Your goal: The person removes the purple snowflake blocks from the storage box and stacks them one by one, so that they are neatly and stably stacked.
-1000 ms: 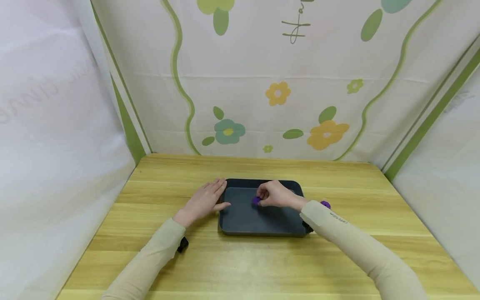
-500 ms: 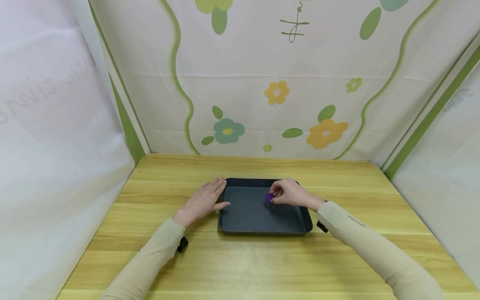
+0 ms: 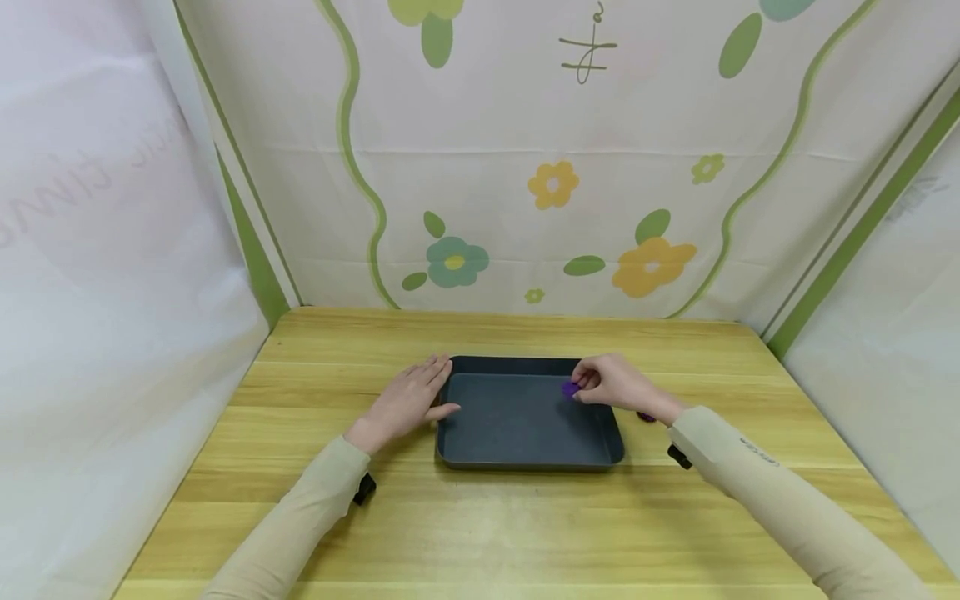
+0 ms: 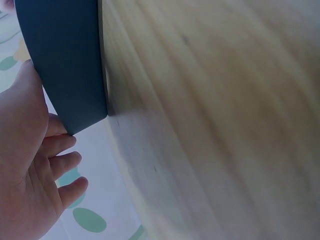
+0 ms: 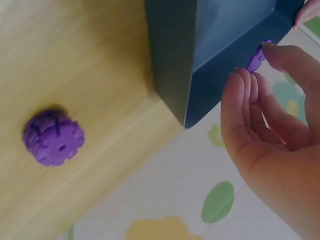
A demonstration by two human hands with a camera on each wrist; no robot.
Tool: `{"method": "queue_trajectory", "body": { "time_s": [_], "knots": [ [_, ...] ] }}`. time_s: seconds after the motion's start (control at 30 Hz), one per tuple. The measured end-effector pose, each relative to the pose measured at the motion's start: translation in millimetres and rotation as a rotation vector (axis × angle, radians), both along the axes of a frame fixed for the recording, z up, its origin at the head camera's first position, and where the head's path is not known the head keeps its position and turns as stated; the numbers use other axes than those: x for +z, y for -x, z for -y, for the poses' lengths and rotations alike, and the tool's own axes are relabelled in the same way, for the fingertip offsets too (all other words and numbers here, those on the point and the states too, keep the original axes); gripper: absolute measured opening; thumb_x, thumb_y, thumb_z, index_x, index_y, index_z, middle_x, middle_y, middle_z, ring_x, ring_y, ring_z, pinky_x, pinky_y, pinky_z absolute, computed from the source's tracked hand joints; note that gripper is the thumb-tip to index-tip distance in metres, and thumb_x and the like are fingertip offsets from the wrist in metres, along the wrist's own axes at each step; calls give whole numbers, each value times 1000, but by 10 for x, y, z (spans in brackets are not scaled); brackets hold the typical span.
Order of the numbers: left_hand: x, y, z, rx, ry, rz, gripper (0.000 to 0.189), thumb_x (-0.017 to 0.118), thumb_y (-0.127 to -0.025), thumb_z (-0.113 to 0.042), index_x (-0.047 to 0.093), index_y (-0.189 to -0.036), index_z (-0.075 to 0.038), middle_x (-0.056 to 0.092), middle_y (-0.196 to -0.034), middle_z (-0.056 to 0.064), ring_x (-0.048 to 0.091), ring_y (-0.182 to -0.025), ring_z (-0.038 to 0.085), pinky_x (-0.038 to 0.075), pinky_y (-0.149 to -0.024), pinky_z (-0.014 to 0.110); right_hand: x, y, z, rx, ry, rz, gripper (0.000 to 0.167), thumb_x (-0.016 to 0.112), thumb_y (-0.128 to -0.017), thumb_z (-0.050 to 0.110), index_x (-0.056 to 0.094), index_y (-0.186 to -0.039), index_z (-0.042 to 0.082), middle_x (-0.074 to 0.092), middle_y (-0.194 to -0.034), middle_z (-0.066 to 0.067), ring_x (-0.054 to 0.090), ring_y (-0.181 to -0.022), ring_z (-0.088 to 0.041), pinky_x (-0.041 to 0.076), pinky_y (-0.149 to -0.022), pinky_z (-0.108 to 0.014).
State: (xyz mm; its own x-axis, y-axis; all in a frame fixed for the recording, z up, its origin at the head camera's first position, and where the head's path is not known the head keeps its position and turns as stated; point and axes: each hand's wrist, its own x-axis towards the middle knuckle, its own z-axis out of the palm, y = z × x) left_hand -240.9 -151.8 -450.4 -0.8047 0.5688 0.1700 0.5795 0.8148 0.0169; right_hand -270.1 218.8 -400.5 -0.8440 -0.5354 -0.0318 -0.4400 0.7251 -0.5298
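Observation:
A dark blue-grey rectangular tray (image 3: 525,425) lies on the wooden table. My left hand (image 3: 408,400) rests against its left rim with the fingers extended; in the left wrist view, that hand (image 4: 30,160) touches the tray's corner. Over the tray's right back part, my right hand (image 3: 618,387) pinches a purple notched disc (image 3: 571,390) between thumb and fingertips. The right wrist view shows this disc (image 5: 256,59) edge-on, above the tray's rim. To the right of the tray stands a small stack of purple notched discs (image 5: 55,137), mostly hidden by my right wrist in the head view.
The table (image 3: 480,533) of light wood spreads around the tray. A white cloth wall (image 3: 495,167) with flower prints rises behind the table's back edge, and more cloth hangs at both sides. A small black device (image 3: 364,489) sits under the left wrist.
My right hand has moved right across the tray with the purple disc pinched in it. The stack beside the tray, hidden half a second ago, partly shows again. My left hand stays in place.

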Motion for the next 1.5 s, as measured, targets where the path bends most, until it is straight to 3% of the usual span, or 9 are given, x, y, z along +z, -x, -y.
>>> {"method": "queue_trajectory", "body": {
  "time_s": [0.73, 1.2, 1.5],
  "knots": [
    [-10, -9, 3, 0, -8, 6, 78, 54, -97, -53, 38, -152, 0, 39, -158, 17, 40, -146, 32, 41, -117, 47, 54, -99, -438, -70, 4, -70, 19, 78, -83, 10, 70, -97, 0, 72, -87, -7, 65, -74, -7, 56, -67, -18],
    [-28, 5, 16, 7, -12, 16, 78, 56, -97, -52, 38, -151, 1, 39, -157, 18, 40, -146, 33, 40, -117, 48, 86, -140, -617, -134, -41, -57, 18, 75, -85, 10, 70, -99, 0, 72, -88, -8, 65, -78, -12, 55, -66, -19],
    [-45, 16, 10, 1, -3, 4, 78, 55, -97, -53, 38, -151, 0, 40, -157, 17, 41, -145, 33, 41, -117, 48, 14, -156, -746, -165, -35, -29, 20, 76, -84, 9, 70, -99, -3, 72, -89, -10, 65, -78, -12, 55, -65, -18]
  ]
}}
